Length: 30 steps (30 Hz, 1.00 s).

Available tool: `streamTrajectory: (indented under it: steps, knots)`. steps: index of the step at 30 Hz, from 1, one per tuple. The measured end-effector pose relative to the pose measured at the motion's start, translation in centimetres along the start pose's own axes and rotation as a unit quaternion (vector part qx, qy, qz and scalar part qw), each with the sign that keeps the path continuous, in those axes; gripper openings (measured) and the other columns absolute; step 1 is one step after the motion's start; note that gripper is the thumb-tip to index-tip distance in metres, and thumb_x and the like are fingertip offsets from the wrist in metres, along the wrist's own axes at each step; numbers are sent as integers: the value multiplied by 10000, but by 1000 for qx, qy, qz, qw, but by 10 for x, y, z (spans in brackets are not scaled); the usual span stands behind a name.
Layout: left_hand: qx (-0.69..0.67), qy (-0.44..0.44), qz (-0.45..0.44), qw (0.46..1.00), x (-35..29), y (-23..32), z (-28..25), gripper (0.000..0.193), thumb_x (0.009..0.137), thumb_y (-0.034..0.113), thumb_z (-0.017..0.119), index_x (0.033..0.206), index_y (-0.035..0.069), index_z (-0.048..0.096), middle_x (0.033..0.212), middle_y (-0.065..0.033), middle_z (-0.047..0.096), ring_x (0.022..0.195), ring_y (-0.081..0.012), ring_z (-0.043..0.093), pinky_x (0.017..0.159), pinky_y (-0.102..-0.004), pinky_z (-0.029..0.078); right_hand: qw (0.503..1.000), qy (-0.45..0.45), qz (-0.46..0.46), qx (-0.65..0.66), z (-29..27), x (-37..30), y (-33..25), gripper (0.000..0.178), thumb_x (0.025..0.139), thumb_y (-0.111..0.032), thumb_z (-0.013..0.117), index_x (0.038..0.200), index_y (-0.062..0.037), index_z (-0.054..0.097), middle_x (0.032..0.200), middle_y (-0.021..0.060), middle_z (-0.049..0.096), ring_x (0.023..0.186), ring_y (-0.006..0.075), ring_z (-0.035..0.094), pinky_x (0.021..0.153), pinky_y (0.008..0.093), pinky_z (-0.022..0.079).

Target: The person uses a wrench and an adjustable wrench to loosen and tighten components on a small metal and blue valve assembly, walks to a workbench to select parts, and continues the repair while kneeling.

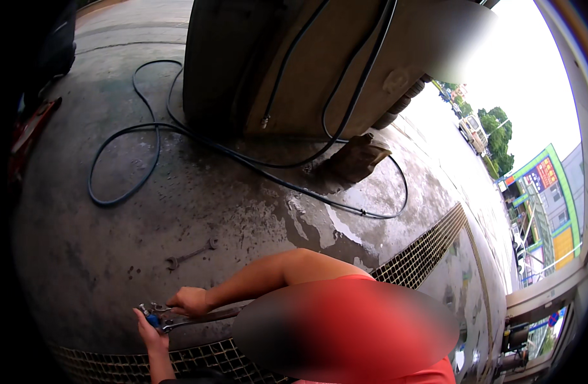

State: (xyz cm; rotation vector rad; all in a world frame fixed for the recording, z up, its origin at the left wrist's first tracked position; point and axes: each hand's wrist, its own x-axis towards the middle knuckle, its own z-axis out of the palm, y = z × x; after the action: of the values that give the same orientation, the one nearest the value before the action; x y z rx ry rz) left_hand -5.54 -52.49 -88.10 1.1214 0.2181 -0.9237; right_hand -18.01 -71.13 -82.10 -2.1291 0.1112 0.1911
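Note:
Low on the left, my left hand (152, 335) is closed around a small blue and metal fitting (154, 320), with the thumb up along its side. My right hand (189, 301) reaches in from the right with the elbow bent. Its fingers are curled around a small metal wrench (160, 308) whose end meets the fitting. Just below, a long metal tool (207, 318) runs from the fitting toward the right, its far end hidden behind a blurred patch over red clothing. What bears the long tool's weight cannot be made out.
An open-ended wrench (193, 255) lies on the wet concrete. Beyond it a black hose (124, 200) loops across the floor beside a large brown cabinet (307, 96) and a crumpled brown lump (358, 158). Metal drain grating (428, 246) crosses at right and below. A red object (32, 137) stands far left.

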Motion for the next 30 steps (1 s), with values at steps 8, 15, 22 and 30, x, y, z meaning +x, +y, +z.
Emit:
streamTrajectory:
  steps: [8,15,22,30]
  knots:
    - [18,-19,7,1000,-8,-1,7,436,1005,497,463,1011,71,557,915,-27,614,778,-149,609,663,-301,504,999,2,-21,25,7,-3,5,206,891,-194,590,1008,-28,628,831,242,632,817,446,603,716,495,463]
    - [18,-26,10,999,0,-4,-1,427,1003,500,465,991,83,550,914,-25,609,786,-148,603,649,-293,494,997,28,-5,73,16,3,21,282,860,-178,621,1104,-44,668,898,240,659,832,419,631,733,459,485]
    - [11,-9,-3,1000,1,-3,-5,436,999,512,463,1033,88,557,927,-27,615,788,-151,611,642,-297,501,998,16,-7,63,10,8,17,283,840,-175,642,1098,-64,682,902,225,670,850,408,636,747,445,496]
    - [1,25,-1,1000,-7,-2,7,452,994,521,468,1063,82,550,933,-30,610,830,-156,610,706,-312,505,995,26,1,92,16,4,13,271,826,-165,655,1072,-54,684,874,226,667,834,406,638,739,448,493]
